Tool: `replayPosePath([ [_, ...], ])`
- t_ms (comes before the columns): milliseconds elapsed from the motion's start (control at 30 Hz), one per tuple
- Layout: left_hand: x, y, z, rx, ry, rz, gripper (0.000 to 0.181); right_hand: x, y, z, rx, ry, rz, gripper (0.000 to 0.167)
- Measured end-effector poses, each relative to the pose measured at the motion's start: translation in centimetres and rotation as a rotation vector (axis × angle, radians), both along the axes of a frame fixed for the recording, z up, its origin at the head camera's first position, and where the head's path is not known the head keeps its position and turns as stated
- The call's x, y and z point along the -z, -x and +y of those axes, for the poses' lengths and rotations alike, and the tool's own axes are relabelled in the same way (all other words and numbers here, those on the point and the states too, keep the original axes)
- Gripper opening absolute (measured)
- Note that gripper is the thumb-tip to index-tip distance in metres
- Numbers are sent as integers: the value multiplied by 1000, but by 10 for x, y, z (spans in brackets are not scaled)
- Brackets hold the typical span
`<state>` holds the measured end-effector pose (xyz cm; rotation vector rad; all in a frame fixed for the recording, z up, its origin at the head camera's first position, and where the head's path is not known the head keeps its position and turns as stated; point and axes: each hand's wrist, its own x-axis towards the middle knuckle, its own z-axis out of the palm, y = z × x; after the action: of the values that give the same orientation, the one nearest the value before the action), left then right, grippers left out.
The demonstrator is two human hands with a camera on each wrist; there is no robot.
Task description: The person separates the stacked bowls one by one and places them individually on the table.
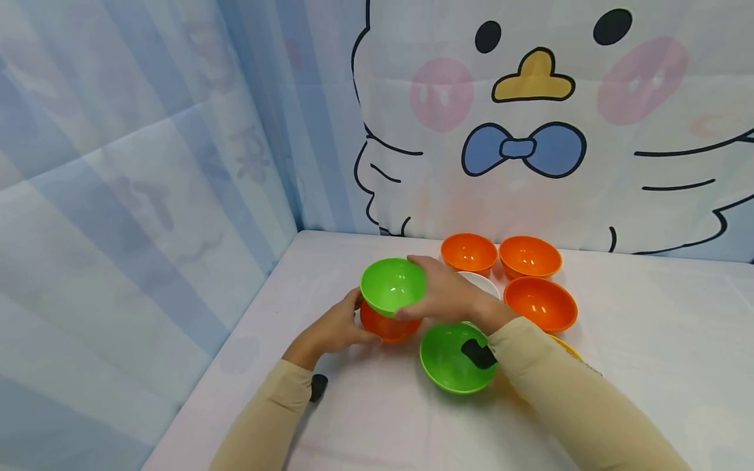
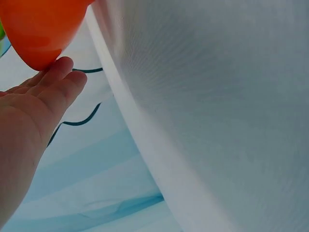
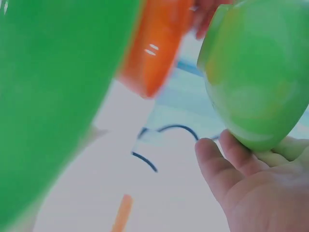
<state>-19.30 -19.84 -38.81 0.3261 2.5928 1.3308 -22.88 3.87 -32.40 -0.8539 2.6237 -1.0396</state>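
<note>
My right hand (image 1: 444, 291) grips a light green bowl (image 1: 391, 281) by its right side, thumb in front and fingers behind. In the right wrist view the fingers lie against that green bowl (image 3: 256, 77). Just below it is an orange bowl (image 1: 390, 327), partly covered from above by the green one. My left hand (image 1: 337, 330) holds this orange bowl from the left, thumb at the front. Fingertips touch the orange bowl (image 2: 43, 29) in the left wrist view. Whether the two bowls touch, I cannot tell.
A larger green bowl (image 1: 450, 363) stands right of the held bowls. Three orange bowls, one of them at the right (image 1: 540, 304), stand farther back. A white bowl (image 1: 483, 283) and a yellow bowl (image 1: 568, 347) are partly hidden by my right arm. Patterned curtains border the table (image 1: 665, 314).
</note>
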Motion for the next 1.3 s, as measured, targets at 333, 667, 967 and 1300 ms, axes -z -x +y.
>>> replayPosePath([
  [333,0,0,6,-51,90,-52,103,-22,-6,46,82,80,35,104],
  [667,-2,-3,14,-45,132,-37,102,-28,-19,101,174,36,65,108],
  [967,-1,-4,16,-31,146,-12,101,-19,-29,146,280,18,60,105],
  [1300,-1,-4,20,-20,150,-13,100,6,-46,191,368,-46,65,109],
])
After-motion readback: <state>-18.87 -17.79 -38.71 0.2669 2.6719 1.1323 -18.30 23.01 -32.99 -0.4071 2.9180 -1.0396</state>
